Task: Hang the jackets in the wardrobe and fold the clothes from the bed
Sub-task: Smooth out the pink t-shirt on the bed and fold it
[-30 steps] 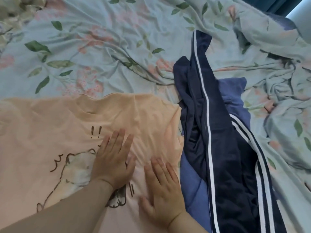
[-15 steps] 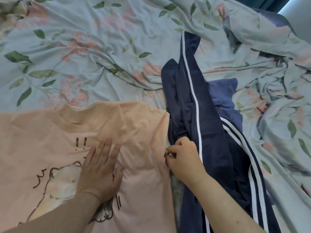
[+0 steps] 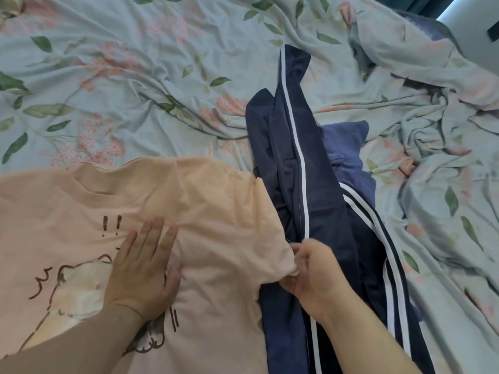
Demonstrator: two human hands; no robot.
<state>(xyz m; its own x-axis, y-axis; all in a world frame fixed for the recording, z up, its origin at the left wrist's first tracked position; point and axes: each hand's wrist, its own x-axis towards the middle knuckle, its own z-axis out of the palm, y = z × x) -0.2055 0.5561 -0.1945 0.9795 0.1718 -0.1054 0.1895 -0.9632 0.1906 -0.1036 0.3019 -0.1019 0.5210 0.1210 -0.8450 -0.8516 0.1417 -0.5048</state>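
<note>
A peach T-shirt (image 3: 210, 211) with a cartoon print lies spread face up on the bed, filling the lower left. My left hand (image 3: 143, 268) presses flat on its chest, fingers straight. My right hand (image 3: 313, 271) pinches the shirt's right sleeve edge, which is bunched between thumb and fingers. Right beside the shirt lies a crumpled navy garment with white stripes (image 3: 302, 190), and a lighter blue garment (image 3: 348, 147) pokes out from under it.
A floral light-blue bedsheet (image 3: 135, 90) covers the bed, with a rumpled duvet in the same print (image 3: 432, 130) heaped at the right. A pale wall or furniture corner (image 3: 475, 25) shows at the top right.
My right hand left the shirt's front, moved right to the sleeve edge and took hold of it, gathering the fabric. My left hand stayed pressed on the print.
</note>
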